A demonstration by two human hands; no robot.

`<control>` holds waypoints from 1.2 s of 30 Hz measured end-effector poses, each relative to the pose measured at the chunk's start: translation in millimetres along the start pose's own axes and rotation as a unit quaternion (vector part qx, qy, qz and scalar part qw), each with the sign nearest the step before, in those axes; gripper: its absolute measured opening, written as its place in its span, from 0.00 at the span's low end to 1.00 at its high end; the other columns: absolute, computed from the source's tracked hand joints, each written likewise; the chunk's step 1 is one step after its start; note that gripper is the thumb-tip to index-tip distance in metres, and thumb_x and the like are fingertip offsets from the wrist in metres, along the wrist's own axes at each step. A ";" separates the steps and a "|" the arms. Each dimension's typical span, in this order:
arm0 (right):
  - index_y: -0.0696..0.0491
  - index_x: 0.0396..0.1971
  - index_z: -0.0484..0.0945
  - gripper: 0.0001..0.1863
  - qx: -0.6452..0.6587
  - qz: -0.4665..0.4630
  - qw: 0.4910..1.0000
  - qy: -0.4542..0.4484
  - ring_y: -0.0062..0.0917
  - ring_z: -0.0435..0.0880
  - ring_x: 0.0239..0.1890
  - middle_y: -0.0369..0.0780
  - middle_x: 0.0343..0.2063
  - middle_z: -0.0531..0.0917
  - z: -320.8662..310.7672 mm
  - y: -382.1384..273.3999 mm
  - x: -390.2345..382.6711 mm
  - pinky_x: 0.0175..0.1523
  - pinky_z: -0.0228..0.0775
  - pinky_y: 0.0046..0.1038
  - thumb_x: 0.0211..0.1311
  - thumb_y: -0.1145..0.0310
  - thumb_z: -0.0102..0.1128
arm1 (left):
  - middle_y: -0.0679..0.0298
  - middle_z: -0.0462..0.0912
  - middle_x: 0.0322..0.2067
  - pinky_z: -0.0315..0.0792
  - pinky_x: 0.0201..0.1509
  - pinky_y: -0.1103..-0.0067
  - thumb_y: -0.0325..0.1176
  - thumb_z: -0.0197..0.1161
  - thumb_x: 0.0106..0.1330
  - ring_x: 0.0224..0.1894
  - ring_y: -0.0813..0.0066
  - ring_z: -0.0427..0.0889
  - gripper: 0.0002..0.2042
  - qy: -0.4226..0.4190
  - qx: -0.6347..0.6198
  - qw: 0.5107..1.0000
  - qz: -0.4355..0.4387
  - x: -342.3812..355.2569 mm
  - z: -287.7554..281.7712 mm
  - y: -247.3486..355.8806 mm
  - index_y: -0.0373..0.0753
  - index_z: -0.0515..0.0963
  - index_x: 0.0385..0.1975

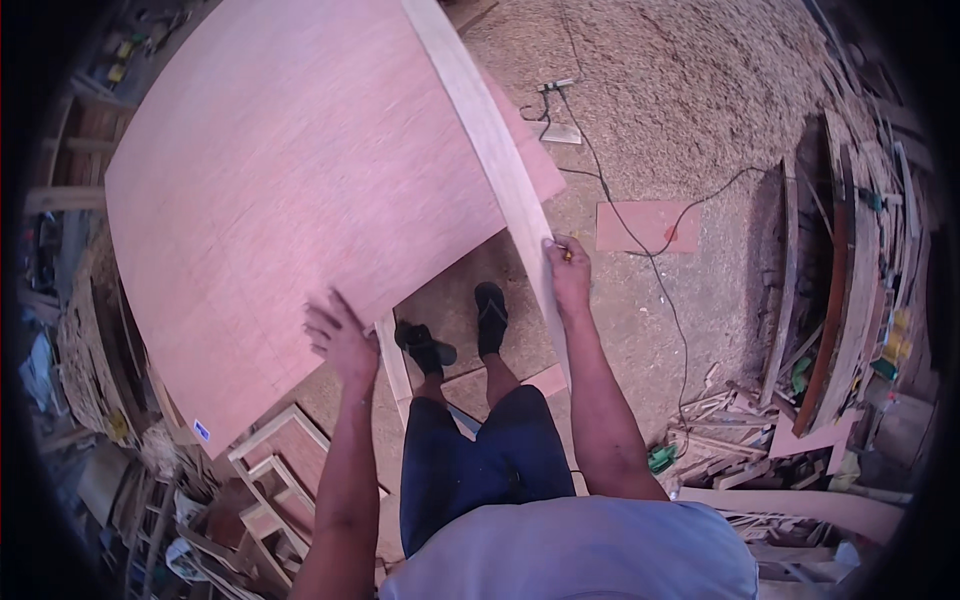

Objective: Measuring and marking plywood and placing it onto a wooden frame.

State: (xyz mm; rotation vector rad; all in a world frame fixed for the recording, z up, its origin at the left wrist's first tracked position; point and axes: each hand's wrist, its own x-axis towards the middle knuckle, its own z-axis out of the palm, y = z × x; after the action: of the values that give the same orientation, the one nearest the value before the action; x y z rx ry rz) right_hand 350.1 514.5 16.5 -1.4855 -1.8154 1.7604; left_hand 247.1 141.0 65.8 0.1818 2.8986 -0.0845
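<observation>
A large pinkish plywood sheet (300,170) fills the upper left, its near corner pointing toward me. Across its right part runs a long pale wooden strip (490,135), which extends past the sheet's edge toward my right leg. My left hand (343,338) has its fingers spread over the sheet's near edge. At the strip's near part, my right hand (569,272) is closed against its right edge. A small yellowish item (567,255) shows between the right fingers, too small to make out.
Black cables (655,265) trail over the floor past a small pink board (647,226). Wood shavings (690,80) heap at the far right. Planks (835,290) lean at the right above scrap wood (730,440). Wooden frames (285,470) lie at the lower left.
</observation>
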 end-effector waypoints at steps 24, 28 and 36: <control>0.61 0.81 0.52 0.46 -0.032 -0.079 0.993 0.079 0.37 0.86 0.53 0.53 0.59 0.82 74.0 7.5 11.2 0.60 0.78 0.35 0.69 0.73 0.69 | 0.26 0.36 0.81 0.70 0.67 0.32 0.24 0.67 0.64 0.72 0.06 0.59 0.51 -0.085 0.129 0.988 -0.012 -11.5 -24.2 -75.1 0.36 0.42 0.85; 0.59 0.81 0.52 0.46 -0.004 -0.108 0.993 0.047 0.36 0.86 0.53 0.52 0.58 0.82 87.9 9.7 5.9 0.59 0.78 0.34 0.69 0.73 0.69 | 0.25 0.35 0.81 0.71 0.66 0.32 0.24 0.66 0.65 0.72 0.06 0.60 0.51 -0.077 0.147 0.986 -0.029 -29.6 -6.8 -89.3 0.35 0.42 0.85; 0.57 0.81 0.56 0.46 -0.143 -0.141 0.980 0.011 0.41 0.88 0.53 0.53 0.54 0.85 140.4 -29.0 22.3 0.60 0.78 0.38 0.70 0.61 0.71 | 0.24 0.33 0.81 0.76 0.65 0.39 0.29 0.67 0.66 0.72 0.10 0.61 0.55 -0.146 0.132 0.976 -0.097 -21.0 -2.5 -91.8 0.35 0.32 0.85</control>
State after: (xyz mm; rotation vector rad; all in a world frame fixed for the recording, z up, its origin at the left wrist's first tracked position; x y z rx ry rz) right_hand 222.8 449.0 -7.0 -1.2495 -2.2151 1.3919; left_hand 254.8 47.9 77.1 -0.0652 2.5935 -0.4878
